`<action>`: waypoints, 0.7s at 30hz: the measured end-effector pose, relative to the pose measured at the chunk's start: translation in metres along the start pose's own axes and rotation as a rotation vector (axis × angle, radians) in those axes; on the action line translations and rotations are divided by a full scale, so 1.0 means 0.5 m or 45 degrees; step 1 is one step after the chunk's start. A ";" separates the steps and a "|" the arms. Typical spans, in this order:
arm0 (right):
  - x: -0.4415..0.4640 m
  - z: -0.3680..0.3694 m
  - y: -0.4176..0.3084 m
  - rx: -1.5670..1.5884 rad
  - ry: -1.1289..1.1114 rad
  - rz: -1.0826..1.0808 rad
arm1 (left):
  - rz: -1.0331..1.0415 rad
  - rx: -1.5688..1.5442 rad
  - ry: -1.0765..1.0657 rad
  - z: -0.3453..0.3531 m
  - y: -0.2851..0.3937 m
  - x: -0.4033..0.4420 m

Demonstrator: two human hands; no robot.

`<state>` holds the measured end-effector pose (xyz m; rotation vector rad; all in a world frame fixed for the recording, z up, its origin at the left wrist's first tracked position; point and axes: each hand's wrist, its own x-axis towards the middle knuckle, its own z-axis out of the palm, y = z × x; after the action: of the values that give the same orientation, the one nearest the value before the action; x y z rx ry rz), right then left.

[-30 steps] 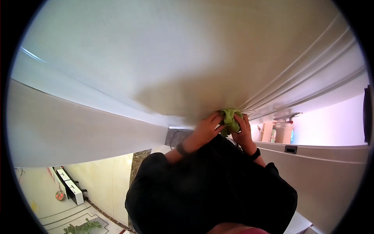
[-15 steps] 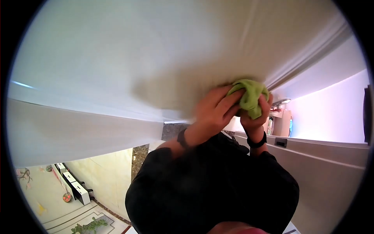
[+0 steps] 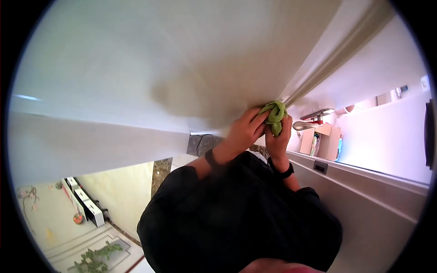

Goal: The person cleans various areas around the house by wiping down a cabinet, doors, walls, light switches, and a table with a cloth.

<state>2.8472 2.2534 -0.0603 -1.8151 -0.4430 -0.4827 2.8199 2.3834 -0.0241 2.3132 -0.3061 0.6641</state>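
A green cloth (image 3: 274, 117) is bunched up between my two hands, against a large pale panel (image 3: 205, 54) close to its long grooved edge (image 3: 334, 59). My left hand (image 3: 246, 132) grips the cloth from the left side, fingers bent into it. On the right, my right hand (image 3: 278, 139) has its fingers closed around the cloth's lower and right part. Some fingertips are hidden in the folds. Both wrists wear dark bands.
Right of the hands, a metal lever handle (image 3: 312, 123) sticks out near an open cardboard box (image 3: 325, 142). A dark metal plate (image 3: 320, 167) is set in a pale frame at right. White boxes (image 3: 85, 202) and a leafy plant (image 3: 98, 258) appear lower left.
Both hands and the cloth have shifted left in view, and the cloth looks more tightly bunched. More of the lever handle and the cardboard box now shows.
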 end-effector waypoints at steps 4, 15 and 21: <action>0.003 0.033 -0.020 0.004 0.009 -0.017 | -0.037 0.013 0.081 -0.031 -0.019 -0.005; -0.039 0.176 -0.059 0.105 -0.186 -0.015 | -0.238 0.169 0.217 -0.152 -0.073 -0.072; -0.074 0.302 -0.115 0.142 -0.521 -0.012 | -0.587 0.264 0.239 -0.253 -0.139 -0.169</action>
<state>2.8011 2.4123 -0.0741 -1.8030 -0.7424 -0.0855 2.7283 2.5234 -0.0300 2.3704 0.3908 0.6913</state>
